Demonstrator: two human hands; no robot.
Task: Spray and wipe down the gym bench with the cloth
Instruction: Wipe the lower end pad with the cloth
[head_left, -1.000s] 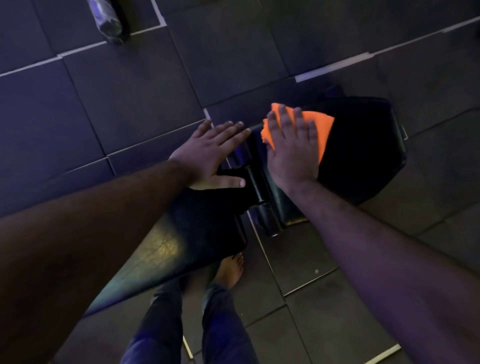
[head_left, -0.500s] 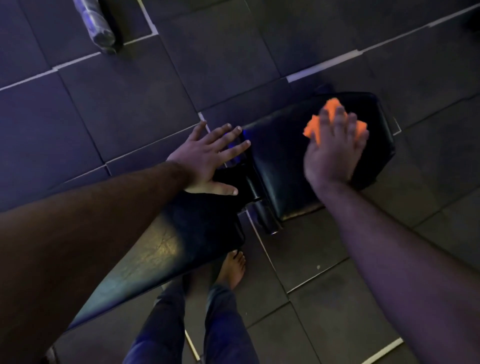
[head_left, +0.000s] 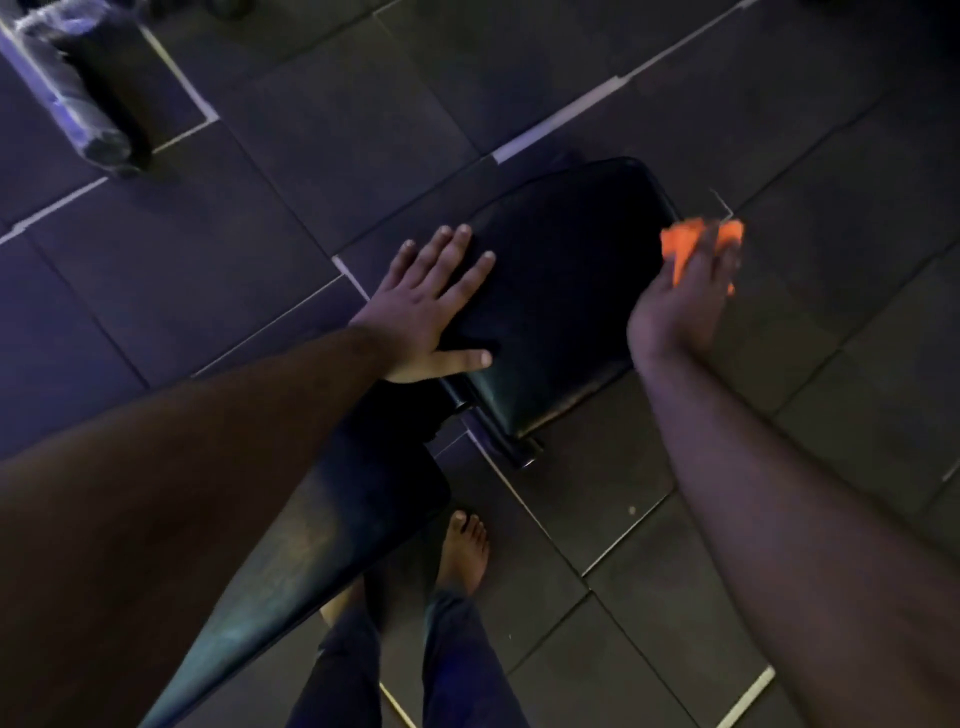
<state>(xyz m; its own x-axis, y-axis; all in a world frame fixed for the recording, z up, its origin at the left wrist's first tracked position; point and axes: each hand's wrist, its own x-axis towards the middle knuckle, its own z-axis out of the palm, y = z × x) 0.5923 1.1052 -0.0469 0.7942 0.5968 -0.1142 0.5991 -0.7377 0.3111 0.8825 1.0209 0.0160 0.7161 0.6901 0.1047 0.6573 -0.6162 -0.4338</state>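
Floor (head_left: 270, 218) of dark tiles with pale seams fills the view. Gym bench (head_left: 561, 312), black padded, runs from 7 o'clock to 1 o'clock; its long pad is partly hidden under the left forearm. Wrapped dark cylinder (head_left: 78, 98) lies on the floor at 11 o'clock, well apart. Bare foot (head_left: 465, 551) stands at 6 o'clock beside the bench. Left hand (head_left: 426, 312) lies flat, fingers spread, on the seat pad's near-left part. Right hand (head_left: 685, 301), blurred, is closed around the orange cloth (head_left: 680, 249) at the pad's 2 o'clock edge.
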